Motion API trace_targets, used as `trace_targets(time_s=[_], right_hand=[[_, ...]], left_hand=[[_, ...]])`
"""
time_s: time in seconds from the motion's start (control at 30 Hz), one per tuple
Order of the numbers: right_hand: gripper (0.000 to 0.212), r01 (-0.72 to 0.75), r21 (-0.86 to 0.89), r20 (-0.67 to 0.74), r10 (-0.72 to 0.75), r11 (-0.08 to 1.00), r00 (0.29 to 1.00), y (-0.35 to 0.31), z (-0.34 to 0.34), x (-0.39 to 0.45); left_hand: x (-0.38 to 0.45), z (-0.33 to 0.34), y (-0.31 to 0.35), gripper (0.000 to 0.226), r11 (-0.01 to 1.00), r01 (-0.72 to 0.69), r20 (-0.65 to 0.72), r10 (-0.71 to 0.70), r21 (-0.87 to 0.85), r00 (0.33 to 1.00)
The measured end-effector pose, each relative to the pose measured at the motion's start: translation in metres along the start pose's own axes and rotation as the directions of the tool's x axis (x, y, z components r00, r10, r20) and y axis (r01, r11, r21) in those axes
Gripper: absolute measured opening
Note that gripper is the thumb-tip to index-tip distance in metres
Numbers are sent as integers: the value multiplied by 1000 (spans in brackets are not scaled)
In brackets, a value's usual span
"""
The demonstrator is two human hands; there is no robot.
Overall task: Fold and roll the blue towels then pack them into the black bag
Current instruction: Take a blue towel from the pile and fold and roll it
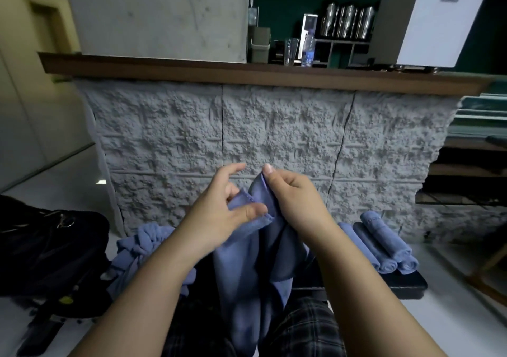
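Note:
A blue towel [255, 268] hangs in front of me, held up by both hands over my lap. My left hand [219, 214] pinches its hemmed top edge between thumb and fingers. My right hand [293, 194] pinches the neighbouring corner, its thumb raised. A heap of loose blue towels [140, 244] lies at the left behind my left forearm. Three rolled blue towels [384, 244] lie side by side at the right on a black bench [408, 285]. The black bag [46, 249] sits on the floor at the far left.
A rough grey stone-faced counter [274, 142] with a wooden top [247, 74] rises just ahead. Glasses, a bottle and steel canisters stand on it. White floor [55, 181] runs along the left. My plaid-trousered legs [301, 329] are below.

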State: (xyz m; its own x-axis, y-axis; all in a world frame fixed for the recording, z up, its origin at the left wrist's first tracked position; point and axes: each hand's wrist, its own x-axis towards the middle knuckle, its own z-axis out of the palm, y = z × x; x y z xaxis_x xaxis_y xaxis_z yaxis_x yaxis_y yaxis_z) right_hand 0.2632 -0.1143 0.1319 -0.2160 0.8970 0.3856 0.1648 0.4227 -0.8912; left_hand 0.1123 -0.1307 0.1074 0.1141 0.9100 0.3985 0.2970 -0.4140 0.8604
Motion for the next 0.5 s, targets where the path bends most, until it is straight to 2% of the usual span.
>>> trace_targets(time_s=[0.03,0.1,0.17,0.2,0.23,0.3,0.4,0.47,0.5], right_hand=[[52,19,16,19,-19,1000,1000,-5,1,-1],[52,46,71,40,-48,996,998,-10,2,-2],[34,80,103,15,-82,991,997,-12,0,-4],[25,96,94,12,-98,991,995,-11,-2,-5],[20,104,56,23,-105,993,994,-10,-5,-6],[20,87,-127,62,-80,988,995,-3,-11,-8],[25,43,-410,92,-5,911,996,11,-11,-12],[29,-2,-414,39,21,910,999,16,-5,-14],[28,-35,-351,-8,34,936,999,17,-3,-15]], left_hand=[[-1,2,5,70,999,6,27,-7,35,1000],[-3,3,12,52,986,-20,-21,23,166,1000],[-3,2,17,43,954,-18,-154,66,299,986],[-4,1,21,41,950,-17,-226,91,311,970],[-4,-2,24,37,954,-15,-301,110,301,947],[-4,-9,34,26,976,-8,-420,102,219,902],[-5,-19,44,27,997,-4,-484,42,79,874],[-7,-20,44,26,997,10,-482,31,83,876],[-8,-22,41,24,995,39,-471,11,96,882]])
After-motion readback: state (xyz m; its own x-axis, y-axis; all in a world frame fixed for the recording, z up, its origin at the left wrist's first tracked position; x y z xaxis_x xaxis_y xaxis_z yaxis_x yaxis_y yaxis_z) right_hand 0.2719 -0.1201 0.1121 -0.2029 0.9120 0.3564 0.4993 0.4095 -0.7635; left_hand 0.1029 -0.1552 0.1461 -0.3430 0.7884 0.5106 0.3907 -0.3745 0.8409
